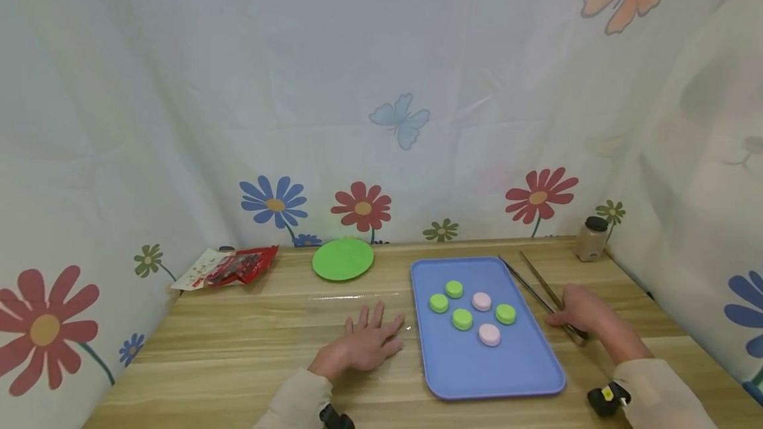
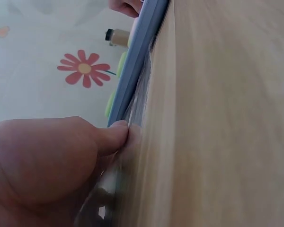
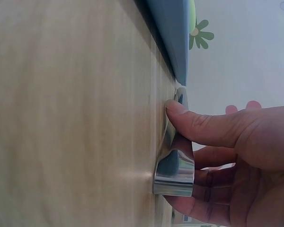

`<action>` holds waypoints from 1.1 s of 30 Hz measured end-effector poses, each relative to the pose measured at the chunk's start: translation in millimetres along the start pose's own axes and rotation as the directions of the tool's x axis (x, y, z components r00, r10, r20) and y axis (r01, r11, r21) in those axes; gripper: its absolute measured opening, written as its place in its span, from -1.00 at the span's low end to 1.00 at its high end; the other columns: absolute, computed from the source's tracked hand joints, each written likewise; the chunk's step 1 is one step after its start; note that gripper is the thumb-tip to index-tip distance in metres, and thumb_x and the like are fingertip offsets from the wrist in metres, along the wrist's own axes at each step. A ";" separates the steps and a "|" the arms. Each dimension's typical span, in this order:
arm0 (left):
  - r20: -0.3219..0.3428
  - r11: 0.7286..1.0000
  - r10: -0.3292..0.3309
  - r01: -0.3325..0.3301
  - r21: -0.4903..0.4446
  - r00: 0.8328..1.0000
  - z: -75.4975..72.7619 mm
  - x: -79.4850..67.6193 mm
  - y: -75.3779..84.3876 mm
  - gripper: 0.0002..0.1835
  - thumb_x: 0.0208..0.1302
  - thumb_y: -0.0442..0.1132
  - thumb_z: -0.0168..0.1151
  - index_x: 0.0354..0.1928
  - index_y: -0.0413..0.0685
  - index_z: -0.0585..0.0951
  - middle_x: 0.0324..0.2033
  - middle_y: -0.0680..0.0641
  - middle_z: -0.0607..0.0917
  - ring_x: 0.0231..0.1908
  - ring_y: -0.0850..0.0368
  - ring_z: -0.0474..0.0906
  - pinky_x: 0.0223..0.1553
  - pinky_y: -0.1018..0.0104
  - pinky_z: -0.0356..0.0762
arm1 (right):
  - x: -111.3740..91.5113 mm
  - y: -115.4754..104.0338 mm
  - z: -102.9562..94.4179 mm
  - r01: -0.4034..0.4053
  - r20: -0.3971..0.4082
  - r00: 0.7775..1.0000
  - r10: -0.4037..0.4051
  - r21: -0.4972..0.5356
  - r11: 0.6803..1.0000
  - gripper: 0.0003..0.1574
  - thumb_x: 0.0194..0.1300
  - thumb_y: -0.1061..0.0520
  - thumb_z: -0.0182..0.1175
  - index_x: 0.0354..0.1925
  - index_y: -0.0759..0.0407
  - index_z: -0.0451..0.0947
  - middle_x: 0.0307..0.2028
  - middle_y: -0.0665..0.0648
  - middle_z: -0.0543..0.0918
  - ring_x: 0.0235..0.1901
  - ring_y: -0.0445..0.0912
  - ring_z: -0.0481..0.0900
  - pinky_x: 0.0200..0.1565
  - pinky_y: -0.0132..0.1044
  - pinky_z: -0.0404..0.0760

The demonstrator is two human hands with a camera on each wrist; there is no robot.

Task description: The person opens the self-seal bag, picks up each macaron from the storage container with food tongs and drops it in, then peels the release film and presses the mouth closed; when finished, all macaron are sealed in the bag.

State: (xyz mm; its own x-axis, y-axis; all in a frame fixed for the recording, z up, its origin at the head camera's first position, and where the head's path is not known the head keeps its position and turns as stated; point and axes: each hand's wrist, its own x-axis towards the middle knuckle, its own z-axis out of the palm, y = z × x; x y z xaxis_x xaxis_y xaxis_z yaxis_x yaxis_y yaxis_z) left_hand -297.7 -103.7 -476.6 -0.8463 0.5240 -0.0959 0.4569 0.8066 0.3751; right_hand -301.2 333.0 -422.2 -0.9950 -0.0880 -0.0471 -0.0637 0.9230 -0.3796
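My right hand (image 1: 579, 310) holds metal tongs (image 1: 539, 285) beside the blue tray's right edge. In the right wrist view, the thumb lies along one side of the tongs (image 3: 176, 165) near their bent end, with the fingers around the other side. Their two arms spread apart toward the back of the table. My left hand (image 1: 368, 341) rests palm down on the table, fingers spread, just left of the blue tray (image 1: 477, 376). On the tray sit several light green round pieces (image 1: 461, 319) and two pink ones (image 1: 489, 334), like small macarons.
A green round plate (image 1: 343, 259) lies at the back, left of the tray. Farther left is a red and white packet (image 1: 235, 267). A jar with a black lid (image 1: 591, 240) stands at the back right. A flowered curtain (image 1: 334, 85) hangs behind the wooden table (image 1: 226, 349).
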 end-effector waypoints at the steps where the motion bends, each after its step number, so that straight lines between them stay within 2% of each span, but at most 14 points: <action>1: 0.003 1.000 -0.001 0.001 -0.009 1.000 -2.2 -2.1 2.6 -0.37 0.55 0.24 -0.25 0.56 0.27 0.17 0.54 -0.36 -0.13 0.47 -0.48 -0.31 0.30 -0.57 -0.31 | 0.3 0.4 0.1 0.000 -0.001 1.000 0.000 -0.001 1.000 -0.51 0.13 0.08 0.48 -0.66 0.18 0.40 -0.70 -0.02 0.35 -0.65 -0.16 0.33 -0.58 -0.35 0.31; 8: -0.004 0.999 -0.046 0.046 -0.008 0.999 -15.4 -11.9 20.5 -0.46 0.60 0.04 -0.22 0.53 0.20 0.24 0.54 -0.35 -0.06 0.48 -0.45 -0.25 0.34 -0.50 -0.30 | 0.8 1.1 -0.3 0.005 -0.005 1.000 -0.005 -0.002 1.000 -0.50 0.12 0.07 0.49 -0.69 0.16 0.39 -0.72 -0.04 0.32 -0.67 -0.17 0.31 -0.59 -0.36 0.29; 15: -0.082 0.999 -0.021 0.017 -0.047 0.996 -1.2 -2.3 6.2 -0.45 0.60 0.15 -0.38 0.50 0.34 0.30 0.53 -0.36 -0.04 0.45 -0.53 -0.22 0.21 -0.66 -0.34 | -0.2 0.1 -1.3 0.019 -0.010 1.000 -0.019 -0.006 1.000 -0.49 0.12 0.08 0.49 -0.71 0.14 0.38 -0.73 -0.05 0.30 -0.67 -0.18 0.30 -0.59 -0.36 0.29; 18: -0.076 0.999 -0.035 0.032 -0.038 0.997 -2.9 -1.8 8.3 -0.48 0.61 0.11 -0.33 0.48 0.33 0.33 0.52 -0.37 -0.01 0.45 -0.54 -0.20 0.19 -0.69 -0.32 | -0.8 -0.5 -1.0 0.024 -0.010 1.000 -0.024 -0.011 1.000 -0.48 0.12 0.08 0.49 -0.72 0.14 0.38 -0.73 -0.06 0.29 -0.68 -0.18 0.30 -0.59 -0.36 0.28; 25: -0.071 0.998 -0.039 0.037 -0.041 0.997 -15.5 -10.2 22.8 -0.53 0.54 0.03 0.00 0.41 0.24 0.45 0.50 -0.38 0.09 0.42 -0.59 -0.13 0.15 -0.71 -0.20 | -0.8 -0.8 0.4 0.024 -0.012 1.000 -0.024 -0.020 1.000 -0.49 0.11 0.08 0.49 -0.71 0.14 0.39 -0.73 -0.06 0.29 -0.68 -0.18 0.30 -0.59 -0.36 0.28; 33: -0.079 0.999 -0.033 0.033 0.004 0.996 -13.8 -10.8 24.1 -0.48 0.48 0.14 0.04 0.40 0.25 0.46 0.49 -0.37 0.11 0.40 -0.62 -0.09 0.12 -0.74 -0.17 | -0.4 -1.3 -0.8 -0.004 0.008 1.000 0.004 -0.011 1.000 -0.51 0.14 0.07 0.48 -0.68 0.17 0.41 -0.71 -0.04 0.32 -0.66 -0.17 0.31 -0.58 -0.36 0.29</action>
State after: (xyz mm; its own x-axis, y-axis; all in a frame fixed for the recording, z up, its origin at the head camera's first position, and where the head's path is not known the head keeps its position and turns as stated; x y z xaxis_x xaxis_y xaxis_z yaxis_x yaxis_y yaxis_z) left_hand -281.3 -93.6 -453.8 -0.8798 0.4740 -0.0354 0.4294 0.8247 0.3681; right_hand -300.8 332.1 -421.0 -0.9947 -0.0868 -0.0558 -0.0602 0.9274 -0.3692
